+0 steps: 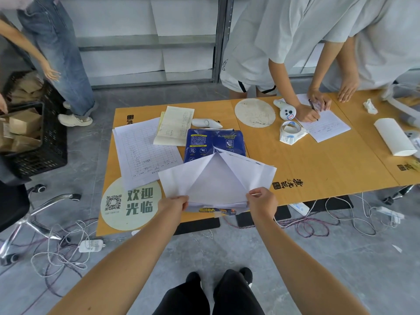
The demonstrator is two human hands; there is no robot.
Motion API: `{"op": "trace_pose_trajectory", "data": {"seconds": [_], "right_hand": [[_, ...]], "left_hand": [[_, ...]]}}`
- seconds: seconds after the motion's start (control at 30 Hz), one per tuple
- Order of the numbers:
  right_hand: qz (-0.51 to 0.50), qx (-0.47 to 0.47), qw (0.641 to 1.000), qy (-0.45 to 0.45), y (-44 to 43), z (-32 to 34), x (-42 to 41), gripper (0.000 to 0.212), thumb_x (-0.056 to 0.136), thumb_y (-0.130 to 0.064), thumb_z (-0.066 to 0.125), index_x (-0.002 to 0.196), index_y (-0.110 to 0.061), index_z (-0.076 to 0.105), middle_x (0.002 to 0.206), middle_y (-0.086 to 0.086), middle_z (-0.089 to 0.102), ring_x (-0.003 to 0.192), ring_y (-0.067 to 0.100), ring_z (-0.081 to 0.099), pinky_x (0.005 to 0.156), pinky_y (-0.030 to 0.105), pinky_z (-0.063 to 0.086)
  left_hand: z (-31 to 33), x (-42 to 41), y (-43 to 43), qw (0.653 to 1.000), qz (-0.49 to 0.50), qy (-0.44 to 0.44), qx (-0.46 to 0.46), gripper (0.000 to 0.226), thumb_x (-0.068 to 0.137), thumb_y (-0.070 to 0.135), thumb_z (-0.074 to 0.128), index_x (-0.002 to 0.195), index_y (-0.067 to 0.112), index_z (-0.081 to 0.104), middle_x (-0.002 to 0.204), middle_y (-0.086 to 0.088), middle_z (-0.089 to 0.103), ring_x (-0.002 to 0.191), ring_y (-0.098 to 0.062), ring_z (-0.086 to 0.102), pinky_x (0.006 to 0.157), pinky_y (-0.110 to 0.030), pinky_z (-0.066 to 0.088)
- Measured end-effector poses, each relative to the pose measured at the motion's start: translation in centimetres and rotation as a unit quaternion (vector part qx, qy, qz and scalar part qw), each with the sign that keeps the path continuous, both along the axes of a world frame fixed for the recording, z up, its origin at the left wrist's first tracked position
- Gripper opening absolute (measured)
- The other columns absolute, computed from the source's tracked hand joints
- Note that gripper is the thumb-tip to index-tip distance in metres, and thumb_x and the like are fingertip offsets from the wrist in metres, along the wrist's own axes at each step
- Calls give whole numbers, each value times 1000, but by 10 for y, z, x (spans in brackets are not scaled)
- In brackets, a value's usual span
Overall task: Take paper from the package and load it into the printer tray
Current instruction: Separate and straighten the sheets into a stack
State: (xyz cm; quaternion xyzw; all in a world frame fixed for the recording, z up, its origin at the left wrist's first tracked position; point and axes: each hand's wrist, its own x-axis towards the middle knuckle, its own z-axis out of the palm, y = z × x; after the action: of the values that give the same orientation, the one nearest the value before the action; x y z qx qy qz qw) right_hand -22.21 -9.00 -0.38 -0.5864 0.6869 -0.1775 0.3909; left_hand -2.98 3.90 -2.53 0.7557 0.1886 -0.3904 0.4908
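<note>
Your left hand [173, 204] and right hand [261, 201] each pinch a white wrapper flap [247, 169] of the blue paper package [213, 142], spreading it open at the near edge of the cardboard-covered table [318, 160]. The ream [218, 204] lies exposed between your hands, not yet lifted, so I'd judge unwrapping nearly done, with pulling sheets and loading left. No printer tray is in view. At 9 o'clock from your left hand, a round sign [130, 203] reads 欢迎光临 beside a QR code. The package's own print is too small to read.
</note>
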Motion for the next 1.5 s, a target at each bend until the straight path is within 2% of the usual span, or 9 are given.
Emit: {"op": "trace_pose_trajectory", "data": {"seconds": [0.17, 0.4, 0.6, 0.67, 0.9, 1.07, 1.2, 1.33, 1.5], "right_hand": [[39, -9, 999, 10, -1, -5, 2, 9, 86, -12, 67, 93, -10, 74, 86, 2, 71, 75, 18, 63, 50, 16, 41], [-102, 120, 981, -109, -7, -8, -7, 14, 75, -7, 80, 84, -10, 69, 85, 8, 73, 77, 22, 74, 60, 24, 55], [-59, 232, 967, -90, -1, -21, -26, 28, 72, 5, 78, 96, 1, 64, 100, 17, 70, 67, 23, 72, 67, 32, 61], [-17, 241, 969, -49, 0, -21, -30, 23, 76, -1, 74, 98, -2, 65, 103, 16, 70, 76, 27, 73, 57, 29, 59], [10, 196, 980, -24, -4, -27, -12, 34, 81, -25, 75, 106, -3, 71, 108, 12, 66, 102, 33, 62, 88, 45, 58], [105, 231, 967, 9, -7, -10, -23, 16, 89, -8, 64, 105, -6, 66, 92, 10, 62, 81, 25, 57, 69, 30, 46], [175, 397, 901, -14, -16, 17, -39, 11, 89, -3, 65, 98, -5, 59, 67, 2, 63, 57, 14, 58, 66, 27, 52], [104, 384, 911, -108, -19, 6, -20, 46, 82, -11, 73, 122, 1, 57, 114, 18, 68, 99, 34, 68, 80, 43, 58], [104, 272, 957, -2, -11, 0, -9, 38, 91, -19, 59, 122, 2, 55, 121, 18, 62, 108, 35, 61, 86, 40, 53]], "left_hand": [[3, 5, -3, 1000, -20, -9, 14, 23, 67, 5, 80, 72, -1, 59, 70, -14, 64, 69, -27, 61, 86, -39, 57], [-1, 10, 7, 998, -60, 10, -29, 18, 69, -2, 79, 70, 0, 61, 69, -13, 64, 64, -23, 60, 81, -37, 55], [-4, 10, 37, 988, -132, 53, -67, 8, 74, -8, 70, 74, -6, 62, 64, -14, 57, 55, -18, 53, 46, -20, 50], [-1, 8, 41, 978, -193, 45, -59, 6, 75, -5, 67, 72, -3, 62, 62, -13, 55, 54, -18, 51, 49, -21, 50], [-4, -8, 21, 972, -226, 4, -61, 22, 83, 29, 67, 95, 11, 65, 107, -9, 67, 103, -29, 63, 97, -46, 51], [-4, -11, 31, 968, -221, 66, -103, 27, 87, 4, 60, 114, -2, 58, 122, -16, 62, 107, -29, 61, 83, -39, 57], [8, -4, 41, 931, -245, 188, -193, 46, 85, -5, 53, 125, 18, 52, 123, -6, 63, 111, -25, 60, 78, -32, 59], [11, -13, 25, 959, -189, 131, -168, 38, 86, 16, 66, 123, 11, 57, 114, -12, 67, 107, -30, 63, 90, -44, 53], [16, -15, 27, 945, -246, 118, -178, 33, 95, 15, 50, 128, 11, 51, 119, -11, 64, 105, -28, 62, 81, -40, 54]]}}
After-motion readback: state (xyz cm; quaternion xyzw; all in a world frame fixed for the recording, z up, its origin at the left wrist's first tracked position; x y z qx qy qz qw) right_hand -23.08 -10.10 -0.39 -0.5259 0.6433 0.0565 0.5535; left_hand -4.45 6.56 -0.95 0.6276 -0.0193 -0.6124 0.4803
